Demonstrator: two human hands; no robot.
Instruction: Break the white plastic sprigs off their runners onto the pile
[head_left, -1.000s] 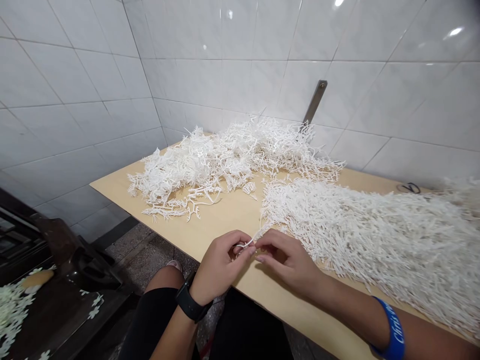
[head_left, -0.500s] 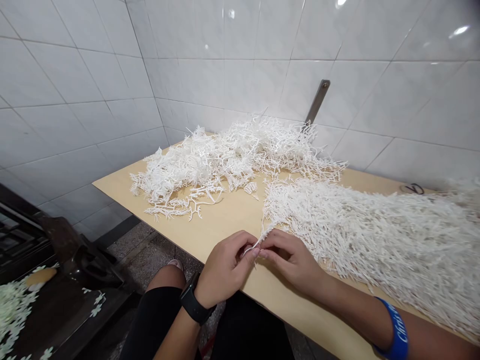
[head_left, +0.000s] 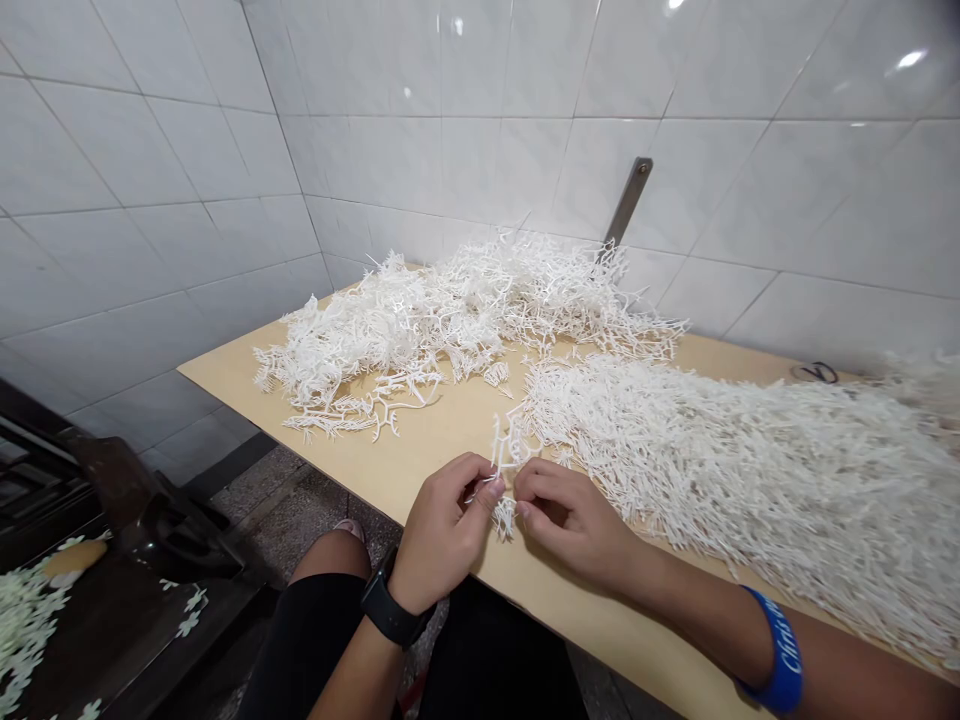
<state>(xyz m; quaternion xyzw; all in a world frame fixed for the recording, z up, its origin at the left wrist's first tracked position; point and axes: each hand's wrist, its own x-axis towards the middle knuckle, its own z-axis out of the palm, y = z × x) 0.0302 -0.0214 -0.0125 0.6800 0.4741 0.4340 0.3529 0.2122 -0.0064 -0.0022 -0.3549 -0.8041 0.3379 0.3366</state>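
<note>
Between my two hands is a small white branched plastic sprig (head_left: 511, 446), held over the near edge of the tan tabletop (head_left: 442, 450). My left hand (head_left: 451, 518) pinches it between thumb and forefinger. Part of the sprig stands up above the fingertips and a feathery part hangs below. My right hand (head_left: 574, 512) is closed beside it, thumb and forefinger pressed together at the sprig's right edge; what exactly lies between those fingertips is too small to make out.
A tangled heap of white branched sprigs (head_left: 420, 320) lies at the back left. On the right spreads a thick mat of white sprigs (head_left: 720, 470). A metal bar (head_left: 627, 205) leans at the tiled wall. Dark wooden furniture (head_left: 142, 510) with pale flowers (head_left: 34, 620) stands at the left.
The sprig has turned from lying slanted and edge-on to standing upright with its branches showing. My right fingertips have shifted slightly, and the view has moved a little.
</note>
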